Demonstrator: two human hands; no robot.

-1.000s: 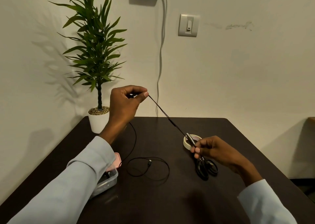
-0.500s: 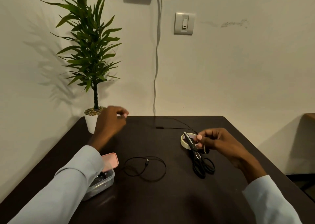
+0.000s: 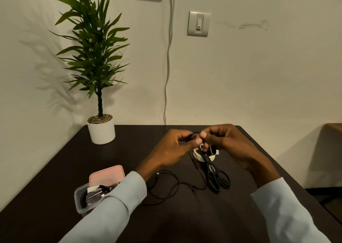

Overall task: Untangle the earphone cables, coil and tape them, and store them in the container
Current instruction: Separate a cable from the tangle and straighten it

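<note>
A: What are the hands doing?

B: The left hand [image 3: 173, 146] and the right hand [image 3: 224, 142] meet above the far middle of the table [image 3: 55, 178]. Both pinch a small loop of the black earphone cable [image 3: 193, 134] between thumb and fingertips, closed narrowly on it.

A: And the other part of the cable?

B: It hangs down from the hands and lies in loose curves on the table, near the left sleeve [image 3: 118, 202], with the plug beside the left wrist.

A: What is under the hands?

B: A roll of tape [image 3: 199, 154], and black scissors [image 3: 215, 176] with the blades over the roll and the handles toward the near side.

A: Where is the container?

B: The clear container [image 3: 81, 200] is at the near left, open, with dark coiled cables inside. Its pink lid [image 3: 106, 175] is just behind it.

A: Is there free room?

B: Yes, the far left of the table is bare until the potted plant [image 3: 100, 128] at the far left corner. The right edge runs close to the right sleeve [image 3: 281, 209]. Behind is a pale wall with a switch [image 3: 199, 23] and a hanging white cord [image 3: 169, 57].
</note>
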